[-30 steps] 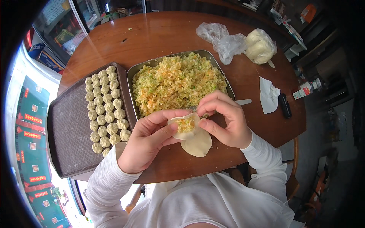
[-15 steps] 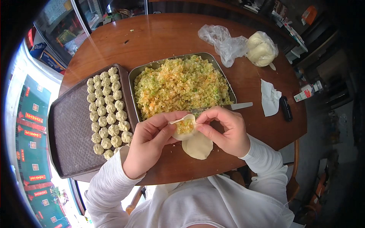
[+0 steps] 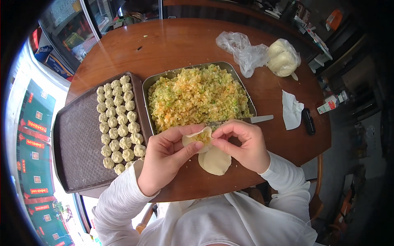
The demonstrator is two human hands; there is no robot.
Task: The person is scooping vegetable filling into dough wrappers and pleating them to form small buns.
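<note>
Dough wrapper [image 3: 188, 140], filling showing in its hollow, is held between both hands: its left side is clasped by the left grip [image 3: 164, 158], its right edge pinched by the right grip [image 3: 247, 146]. Its underside is hidden by fingers. Compared with half a second ago, the left thumb has been brought farther over the filling. Just below the grip, a second wrapper [image 3: 215, 162] is partly covered on the counter [image 3: 172, 43]. Left of the grip, the nearest dumplings [image 3: 123, 131] are partly hidden by the sleeve [image 3: 123, 192]. Far right, a bottle's label [image 3: 327, 105] is too small to be read.
</note>
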